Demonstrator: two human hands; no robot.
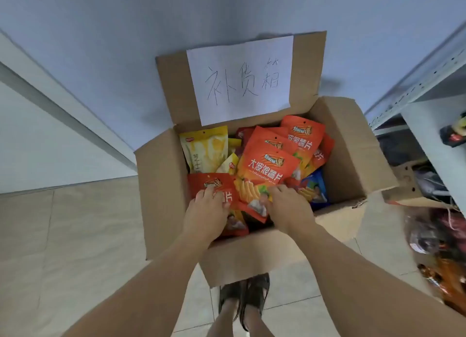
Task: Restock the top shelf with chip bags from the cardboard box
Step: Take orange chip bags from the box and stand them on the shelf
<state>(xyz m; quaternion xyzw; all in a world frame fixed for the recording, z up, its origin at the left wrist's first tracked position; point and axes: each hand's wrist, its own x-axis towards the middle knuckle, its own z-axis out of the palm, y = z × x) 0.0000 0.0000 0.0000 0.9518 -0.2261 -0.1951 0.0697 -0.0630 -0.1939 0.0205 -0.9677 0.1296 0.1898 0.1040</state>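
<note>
Picking chip bags out of the cardboard box (161, 185) on the floor.
Your left hand (208, 208) and right hand (287, 205) lie on orange chip bags (262, 170), fingers bent; grip unclear. Next, close, lift, and turn to the shelf (413, 84).

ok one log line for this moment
stage: picking | left hand: on orange chip bag | right hand: on front orange bag | cardboard box: open

Pale blue-grey wall (100, 34), beige tiled floor (75, 236), white skirting (50, 140)

shelf (416, 84) cut off at right, goods (438, 236) beside it blurred
</note>
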